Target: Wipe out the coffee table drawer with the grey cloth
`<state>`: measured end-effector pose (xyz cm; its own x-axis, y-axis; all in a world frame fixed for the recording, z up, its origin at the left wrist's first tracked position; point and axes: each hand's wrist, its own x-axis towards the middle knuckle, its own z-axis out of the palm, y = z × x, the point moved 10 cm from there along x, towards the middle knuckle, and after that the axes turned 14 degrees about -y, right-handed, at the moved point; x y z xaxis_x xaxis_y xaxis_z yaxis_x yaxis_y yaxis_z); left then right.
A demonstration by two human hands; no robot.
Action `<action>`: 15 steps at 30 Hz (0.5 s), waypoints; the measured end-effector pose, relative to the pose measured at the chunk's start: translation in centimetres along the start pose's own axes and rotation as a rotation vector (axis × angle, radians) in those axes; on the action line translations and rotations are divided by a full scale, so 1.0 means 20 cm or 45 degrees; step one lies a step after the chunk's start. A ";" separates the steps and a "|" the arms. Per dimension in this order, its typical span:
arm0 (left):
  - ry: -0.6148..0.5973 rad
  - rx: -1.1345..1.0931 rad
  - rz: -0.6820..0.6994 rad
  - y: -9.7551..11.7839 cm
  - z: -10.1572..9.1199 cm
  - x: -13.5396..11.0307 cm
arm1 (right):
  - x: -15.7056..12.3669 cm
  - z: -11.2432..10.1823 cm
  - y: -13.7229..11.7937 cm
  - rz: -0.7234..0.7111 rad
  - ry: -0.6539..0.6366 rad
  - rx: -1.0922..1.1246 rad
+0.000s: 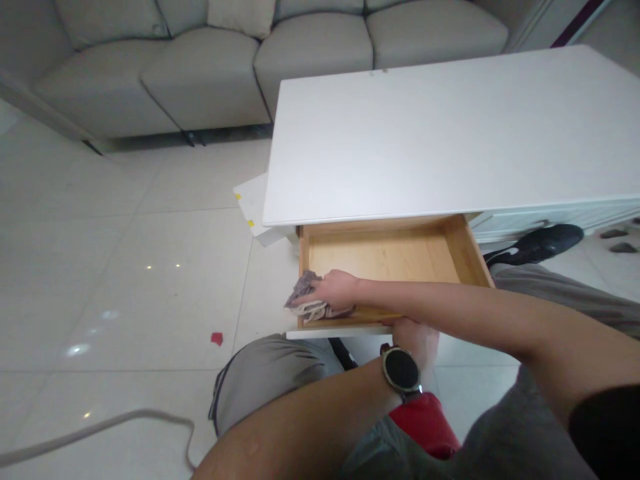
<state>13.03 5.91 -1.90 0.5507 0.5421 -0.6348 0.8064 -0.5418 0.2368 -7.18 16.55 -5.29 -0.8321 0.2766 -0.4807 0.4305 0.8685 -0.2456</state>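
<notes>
A wooden drawer (385, 253) is pulled out from a white low table (440, 140). My right hand (336, 290) reaches across from the right, its fingers closed on a crumpled grey-brown and white cloth (305, 287). That cloth lies over the left side and front left corner of the drawer, partly covered by the hand. With a watch (401, 369) on its wrist, my left hand (417, 339) grips the drawer's white front panel (340, 333) near the middle. My right forearm passes over the drawer and hides part of its front right.
A grey sofa (210, 80) stands behind the table. On the tiled floor are a white box (260, 207), a red scrap (217, 339) and a hose (125, 417). Something red (425, 427) sits below me. My shoe (545, 243) is beside the table.
</notes>
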 end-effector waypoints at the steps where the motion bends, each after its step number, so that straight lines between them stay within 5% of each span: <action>1: -0.045 -0.018 0.017 0.00 0.01 0.00 | 0.00 -0.03 0.10 0.084 0.028 0.007; 5: -0.077 -0.092 0.087 0.00 0.00 0.00 | -0.07 -0.11 0.61 0.618 0.121 0.098; 7: -0.044 -0.119 0.125 0.00 -0.01 -0.02 | -0.09 -0.08 0.75 0.769 0.107 0.126; 10: -0.042 -0.118 0.127 -0.01 0.00 -0.02 | -0.05 0.00 0.75 0.762 0.023 0.098; 15: 0.165 -0.024 0.092 0.02 0.00 -0.02 | 0.10 0.07 0.54 0.647 -0.025 0.053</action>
<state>13.20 5.43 -1.50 0.6296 0.5813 -0.5154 0.7669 -0.5711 0.2927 -3.69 25.92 -9.99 -0.5076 0.6518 -0.5634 0.7929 0.6092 -0.0096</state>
